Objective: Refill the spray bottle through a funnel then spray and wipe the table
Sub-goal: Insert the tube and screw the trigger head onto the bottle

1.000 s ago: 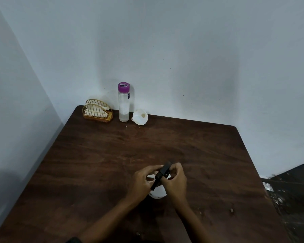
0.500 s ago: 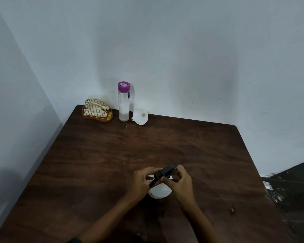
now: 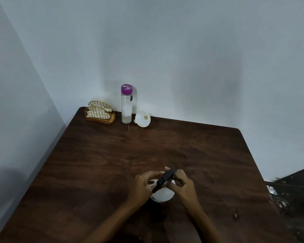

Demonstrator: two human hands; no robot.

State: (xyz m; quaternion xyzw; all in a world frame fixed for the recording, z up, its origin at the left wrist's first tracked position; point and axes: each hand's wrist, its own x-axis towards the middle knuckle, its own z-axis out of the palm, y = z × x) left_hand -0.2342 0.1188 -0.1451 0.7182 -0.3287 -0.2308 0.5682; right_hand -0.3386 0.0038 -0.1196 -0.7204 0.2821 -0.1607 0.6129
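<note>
The white spray bottle (image 3: 162,194) is being held upright on the near middle of the dark wooden bench (image 3: 95,163). Its round body is being gripped near the top by the left hand (image 3: 142,185), fingers curled round it. Its black spray top (image 3: 166,178) is being pinched by the right hand (image 3: 182,185). What is inside cannot be seen.

Well apart, at the far edge, a tall clear bottle (image 3: 126,109) with a purple cap (image 3: 126,89) is standing, with something pale inside. Just beside it a white funnel (image 3: 142,119) is lying tipped over. White napkins (image 3: 95,111) are being held in a gold wire rack (image 3: 102,118).
</note>
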